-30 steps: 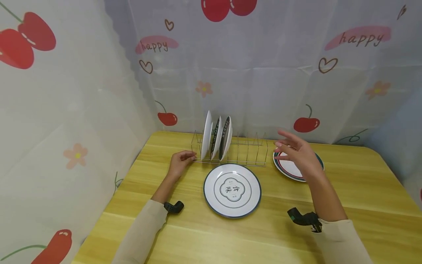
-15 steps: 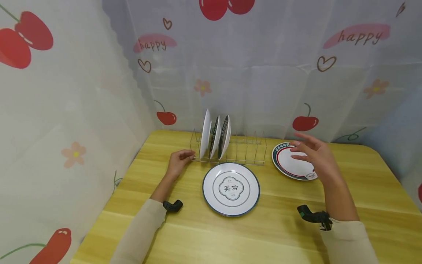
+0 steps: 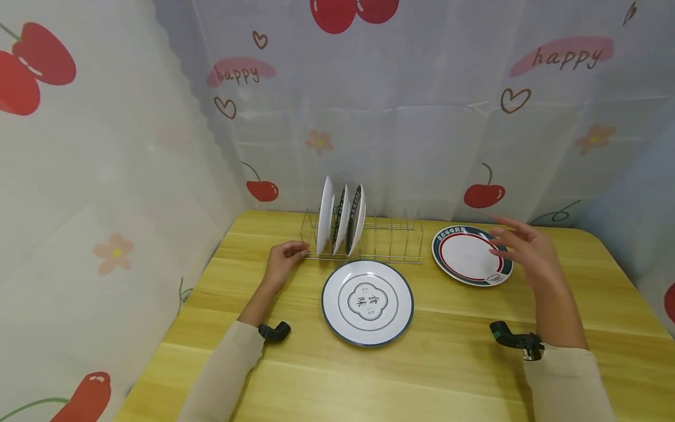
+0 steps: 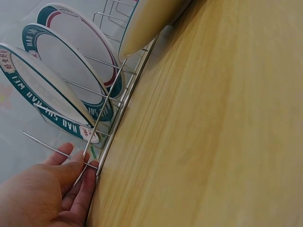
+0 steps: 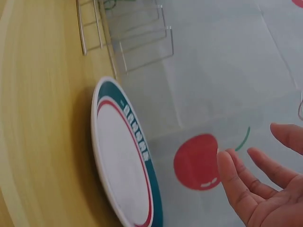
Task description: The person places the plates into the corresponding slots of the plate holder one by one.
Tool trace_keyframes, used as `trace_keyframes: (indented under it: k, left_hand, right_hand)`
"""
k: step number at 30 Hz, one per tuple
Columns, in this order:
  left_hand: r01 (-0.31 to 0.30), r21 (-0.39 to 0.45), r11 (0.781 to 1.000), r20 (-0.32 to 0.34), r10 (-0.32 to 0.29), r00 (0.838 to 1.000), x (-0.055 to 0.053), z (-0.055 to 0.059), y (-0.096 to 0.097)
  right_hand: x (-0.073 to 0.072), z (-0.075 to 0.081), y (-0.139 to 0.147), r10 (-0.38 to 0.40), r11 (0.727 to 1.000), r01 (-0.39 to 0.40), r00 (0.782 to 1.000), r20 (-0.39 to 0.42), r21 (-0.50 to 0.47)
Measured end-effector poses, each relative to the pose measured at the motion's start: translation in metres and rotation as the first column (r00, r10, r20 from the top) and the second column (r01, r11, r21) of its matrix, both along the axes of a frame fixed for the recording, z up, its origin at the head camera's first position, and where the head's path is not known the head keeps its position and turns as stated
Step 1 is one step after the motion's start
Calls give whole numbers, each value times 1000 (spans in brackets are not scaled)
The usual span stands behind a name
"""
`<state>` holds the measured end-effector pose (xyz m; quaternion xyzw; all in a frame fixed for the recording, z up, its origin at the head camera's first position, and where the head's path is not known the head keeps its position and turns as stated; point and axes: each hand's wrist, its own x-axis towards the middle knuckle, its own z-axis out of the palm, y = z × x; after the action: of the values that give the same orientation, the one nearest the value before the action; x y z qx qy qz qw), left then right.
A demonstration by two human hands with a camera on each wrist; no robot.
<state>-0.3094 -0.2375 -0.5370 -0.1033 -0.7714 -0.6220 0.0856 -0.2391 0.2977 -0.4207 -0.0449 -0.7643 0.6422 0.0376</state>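
Note:
A wire plate rack [image 3: 392, 259] stands at the back of the table, with three plates [image 3: 325, 217] upright in its left slots. My left hand [image 3: 283, 262] pinches the rack's left end wire between thumb and fingers, as the left wrist view shows [image 4: 42, 194]. In front of the rack a white plate [image 3: 367, 303] with a blue rim lies flat. To its right lies a plate [image 3: 466, 256] with a green and red rim. My right hand [image 3: 529, 258] hovers just beyond that plate's right side, fingers spread and loosely bent, holding nothing.
The rack's right slots [image 5: 142, 40] hold no plates. A patterned curtain [image 3: 411, 146] with cherries hangs behind the wooden table [image 3: 422, 375] and along its left side. Each wrist carries a small black camera [image 3: 275, 332].
My right hand has drawn away to the right from over the green and red rimmed plate, uncovering it. The left hand keeps its pinch on the rack. The plates stay put.

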Motion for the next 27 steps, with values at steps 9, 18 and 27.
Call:
trace_keyframes:
  k: [9, 18, 27]
  left_hand:
    - [6, 8, 1000, 9, -6, 1000, -1, 0, 0]
    - [-13, 11, 1000, 20, 13, 1000, 0, 1, 0]
    - [-16, 18, 1000, 15, 16, 1000, 0, 2, 2]
  right_hand:
    - [1, -14, 20, -94, 995, 97, 993, 71, -35]
    - [-3, -25, 37, -191, 976, 167, 963, 190, 138]
    - [-2, -44, 58, -132, 980, 86, 956, 262, 179]
